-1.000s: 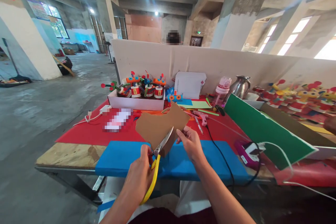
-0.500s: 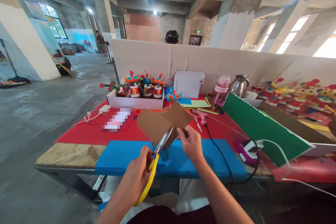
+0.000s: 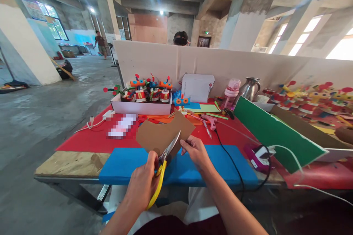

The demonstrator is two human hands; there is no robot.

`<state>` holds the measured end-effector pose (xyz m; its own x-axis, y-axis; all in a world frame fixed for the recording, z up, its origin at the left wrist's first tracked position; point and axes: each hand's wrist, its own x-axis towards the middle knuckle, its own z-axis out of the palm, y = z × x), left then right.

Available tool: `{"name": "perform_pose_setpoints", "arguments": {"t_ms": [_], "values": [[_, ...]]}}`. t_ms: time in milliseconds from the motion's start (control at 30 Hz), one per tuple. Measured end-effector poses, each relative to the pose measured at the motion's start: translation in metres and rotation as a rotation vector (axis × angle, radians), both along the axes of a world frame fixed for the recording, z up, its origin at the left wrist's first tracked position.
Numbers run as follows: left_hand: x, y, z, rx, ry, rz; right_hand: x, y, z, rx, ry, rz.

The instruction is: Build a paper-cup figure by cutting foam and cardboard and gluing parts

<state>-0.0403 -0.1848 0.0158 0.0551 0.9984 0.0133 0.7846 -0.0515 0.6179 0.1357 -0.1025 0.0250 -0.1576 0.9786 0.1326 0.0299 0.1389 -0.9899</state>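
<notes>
Left hand (image 3: 141, 183) grips scissors (image 3: 159, 186); right hand (image 3: 196, 153) pinches cardboard (image 3: 154, 135). Slipping cardboard could bring the nearby blade (image 3: 172, 144) onto right fingertips (image 3: 183, 143).

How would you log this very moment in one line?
left hand: holding yellow-handled scissors | right hand: pinching brown cardboard | blade: across cardboard | beyond: pink glue gun, white box holding figures

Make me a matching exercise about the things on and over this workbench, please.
Column one
1. Scissors
2. Cardboard
3. Glue gun
4. Metal jug

Column two
A. Pink, lying on the red covering
B. Brown, pinched by the right hand's fingers
C. Silvery, beside the pink bottle
D. Yellow-handled, in the left hand

Pairs: 1-D, 2-B, 3-A, 4-C
</notes>
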Motion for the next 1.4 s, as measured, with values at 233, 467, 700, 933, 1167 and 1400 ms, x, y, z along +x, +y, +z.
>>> {"name": "perform_pose_setpoints", "arguments": {"t_ms": [233, 467, 700, 933, 1167, 1400], "values": [[0.0029, -0.0004, 0.0026, 0.023, -0.012, -0.001, 0.0051, -0.0002, 0.0038, -0.014, 0.059, 0.041], [0.0031, 0.0004, 0.0024, 0.118, 0.054, -0.003, 0.0049, -0.0023, 0.0027, -0.032, 0.120, 0.062], [0.0058, -0.0022, 0.0039, 0.067, 0.036, 0.011, 0.0061, -0.0021, 0.0026, -0.039, 0.102, 0.075], [0.0034, -0.0004, 0.0030, 0.061, 0.121, -0.009, 0.0060, -0.0028, 0.0067, -0.044, 0.081, 0.078], [0.0033, -0.0004, 0.0047, 0.023, 0.214, -0.009, 0.0035, -0.0003, 0.0049, -0.060, 0.090, 0.080], [0.0045, 0.0019, 0.0038, 0.044, 0.361, 0.017, 0.0042, -0.0012, 0.0007, -0.072, 0.084, 0.093]]}}
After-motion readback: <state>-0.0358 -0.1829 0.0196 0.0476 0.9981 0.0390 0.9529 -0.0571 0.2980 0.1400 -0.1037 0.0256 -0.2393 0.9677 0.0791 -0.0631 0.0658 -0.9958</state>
